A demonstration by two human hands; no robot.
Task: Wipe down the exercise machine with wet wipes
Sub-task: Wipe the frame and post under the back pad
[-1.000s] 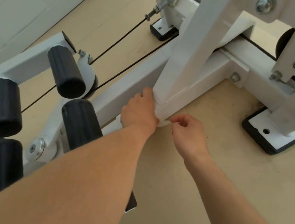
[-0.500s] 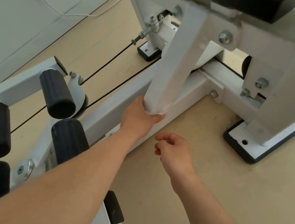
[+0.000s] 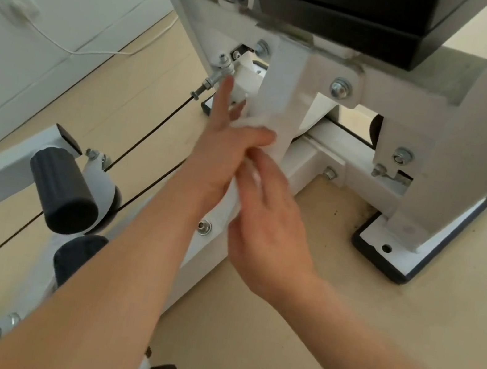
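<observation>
The white exercise machine has an upright post (image 3: 279,93) under black weight plates (image 3: 332,8). My left hand (image 3: 221,154) is at the post's left side, its thumb holding a crumpled white wet wipe (image 3: 254,124) and its index finger pointing up. My right hand (image 3: 270,228) reaches in from the lower right. Its fingertips meet the left palm and pinch a white part of the wipe. The picture is blurred there, and the rest of the wipe is hidden between the hands.
Black foam rollers (image 3: 65,192) stick out at the lower left on white arms. Two thin black cables (image 3: 154,129) run over the beige floor. A black-edged foot plate (image 3: 386,252) sits at the right. A wall socket (image 3: 17,4) with a white cord is on the left.
My left hand has slid up the post with the wipe. My right hand, free before, has moved up and left to meet it. The view has tilted up to show the weight plates.
</observation>
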